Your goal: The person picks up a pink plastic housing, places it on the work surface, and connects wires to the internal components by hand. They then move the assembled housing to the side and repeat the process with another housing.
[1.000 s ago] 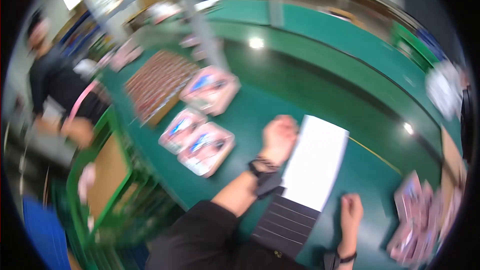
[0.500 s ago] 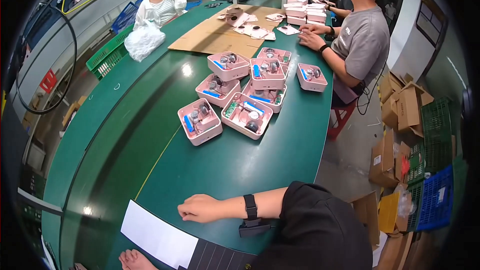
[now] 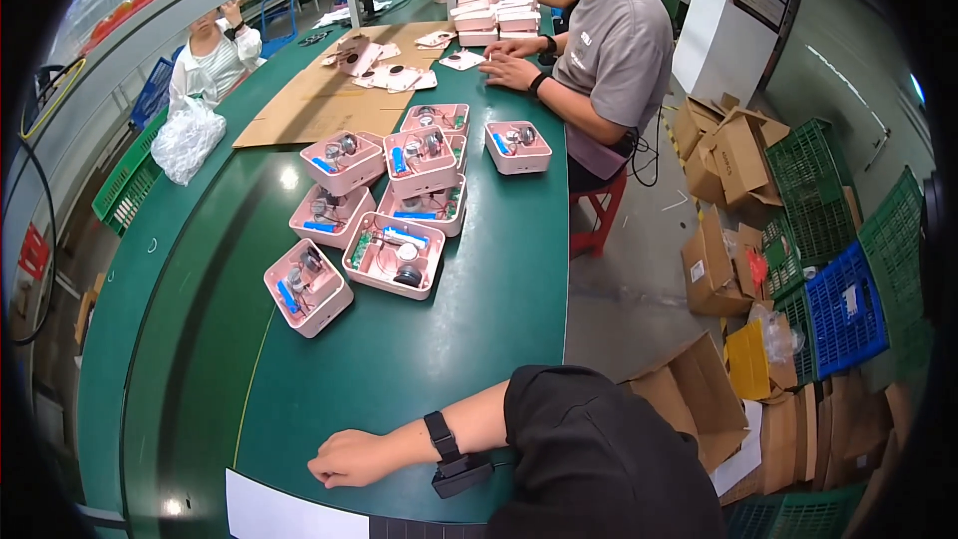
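My right hand (image 3: pixel 349 457) rests on the green table (image 3: pixel 489 339) with its fingers curled into a loose fist, and nothing shows in it. A black strap with a small black box (image 3: pixel 461 474) is round that wrist. Just below the hand lies a white sheet (image 3: pixel 289 511), next to a dark lined strip (image 3: pixel 424 529) at the lower edge. Farther up the table, out of reach of the fist, several open pink housings (image 3: pixel 397 255) sit in a cluster, some stacked, with blue cylinders, wires and round black parts inside. My left hand is out of the picture.
One pink housing (image 3: pixel 518 148) stands apart near a co-worker in a grey shirt (image 3: pixel 629 50). Pink covers (image 3: pixel 397 78) lie on flat cardboard (image 3: pixel 289 120); stacked pink housings (image 3: pixel 494 18) stand beyond. Cartons (image 3: pixel 733 175) and a blue crate (image 3: pixel 846 309) occupy the floor at right.
The view has swung right and upward, so the housings appear farther left and lower. My left hand has dropped out of the picture. My right hand stays closed on the table.
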{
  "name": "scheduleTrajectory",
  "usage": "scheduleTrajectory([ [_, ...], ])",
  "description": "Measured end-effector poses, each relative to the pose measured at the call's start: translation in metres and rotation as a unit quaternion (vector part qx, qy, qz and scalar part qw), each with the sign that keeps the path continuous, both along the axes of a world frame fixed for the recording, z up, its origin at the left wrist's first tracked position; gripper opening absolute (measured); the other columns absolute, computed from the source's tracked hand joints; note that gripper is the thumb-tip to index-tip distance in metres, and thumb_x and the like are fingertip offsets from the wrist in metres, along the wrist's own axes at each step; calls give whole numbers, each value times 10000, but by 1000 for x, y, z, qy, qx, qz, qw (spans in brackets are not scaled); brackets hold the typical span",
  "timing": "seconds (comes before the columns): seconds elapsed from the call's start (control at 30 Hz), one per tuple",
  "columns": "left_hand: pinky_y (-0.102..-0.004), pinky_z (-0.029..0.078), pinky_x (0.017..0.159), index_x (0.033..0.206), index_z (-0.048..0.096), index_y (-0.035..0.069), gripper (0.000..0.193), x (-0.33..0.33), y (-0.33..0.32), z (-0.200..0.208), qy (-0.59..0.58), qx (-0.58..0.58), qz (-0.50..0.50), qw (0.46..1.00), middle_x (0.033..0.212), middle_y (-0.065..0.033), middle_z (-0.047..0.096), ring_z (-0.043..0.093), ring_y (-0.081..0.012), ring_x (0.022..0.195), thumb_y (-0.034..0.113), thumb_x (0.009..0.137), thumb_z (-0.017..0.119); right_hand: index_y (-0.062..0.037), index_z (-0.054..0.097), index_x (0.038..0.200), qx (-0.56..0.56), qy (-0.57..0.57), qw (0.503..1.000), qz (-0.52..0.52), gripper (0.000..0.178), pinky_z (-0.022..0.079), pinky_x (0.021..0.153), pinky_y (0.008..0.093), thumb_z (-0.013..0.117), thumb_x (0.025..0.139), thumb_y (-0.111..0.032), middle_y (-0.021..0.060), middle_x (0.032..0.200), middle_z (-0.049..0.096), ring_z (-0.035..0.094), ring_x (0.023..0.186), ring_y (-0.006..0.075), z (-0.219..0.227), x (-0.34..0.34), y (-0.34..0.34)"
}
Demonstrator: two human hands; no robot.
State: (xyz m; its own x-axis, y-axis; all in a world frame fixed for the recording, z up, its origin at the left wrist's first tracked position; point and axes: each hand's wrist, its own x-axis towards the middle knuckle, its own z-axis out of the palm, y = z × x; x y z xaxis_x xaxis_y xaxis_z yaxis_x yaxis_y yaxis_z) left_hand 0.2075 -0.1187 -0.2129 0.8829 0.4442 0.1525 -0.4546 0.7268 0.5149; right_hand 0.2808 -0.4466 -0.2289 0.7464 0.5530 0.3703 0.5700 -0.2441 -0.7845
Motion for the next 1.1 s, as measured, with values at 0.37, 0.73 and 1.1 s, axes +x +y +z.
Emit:
scheduleTrajectory([
  [0.37,-359,357,673,725,490,146,215,0,-4,2,17,-22,19,999,722,7,518,479,-184,682,231,915,437,-96,526,832,-6,2,1000,-1,130,436,669,423,618,851,-186,72,703,567,571,741,285,0,0,0],
  [0.73,-344,374,667,674,485,155,211,-4,-19,17,53,-48,27,997,667,16,505,484,-165,670,169,881,452,-93,530,841,-6,13,1000,5,117,443,684,414,609,859,-178,72,724,572,580,752,280,7,-6,-6],
  [1.1,-349,378,669,663,468,163,226,-2,-11,5,35,-44,30,998,661,20,500,492,-171,685,169,888,453,-97,530,859,-25,6,1000,9,111,446,696,398,601,874,-181,61,733,567,575,773,262,8,-5,-6],
])
